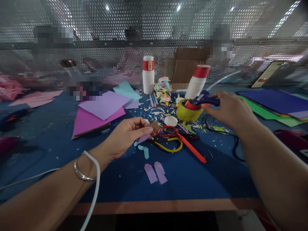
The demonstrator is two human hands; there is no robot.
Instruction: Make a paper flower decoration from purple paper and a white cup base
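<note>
My left hand (131, 136) pinches a small purple paper piece (144, 138) between thumb and fingers. A bit of brown cardboard (154, 127) shows just past the fingertips; whether it is held too, I cannot tell. My right hand (232, 110) closes on a dark blue glue gun (207, 98), which has a clear stick (223, 79) at its back. The gun's front rests on a yellow roll (189, 114). Yellow-handled scissors (169, 148) and a red-handled tool (192, 147) lie between my hands. Two purple paper tags (150, 174) and light-blue scraps (146, 152) lie nearer me.
Purple sheets (104, 104) lie left and a stack of blue and green sheets (271, 101) right. Two stacks of paper cups (148, 80) stand at the back before a perforated metal screen (103, 41). Paper scraps litter the middle. A black cord (235, 146) curls at right.
</note>
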